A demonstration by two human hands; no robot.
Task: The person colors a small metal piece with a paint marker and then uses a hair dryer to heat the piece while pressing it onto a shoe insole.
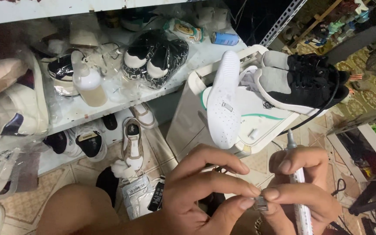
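Landmark: the white box-shaped unit (223,113) at mid-frame. Far to its left, a shelf (109,106) carries a pale plastic bottle (87,80) and bagged black-and-white shoes (155,54). A white sole (223,100) leans against the unit's front; a black-and-grey sneaker (303,80) lies on its top, to the right. Below the unit, the left hand (201,191) pinches a small metal piece (260,203) at its fingertips. The right hand (303,187) pinches the same piece while gripping a white pen-shaped tool (300,196).
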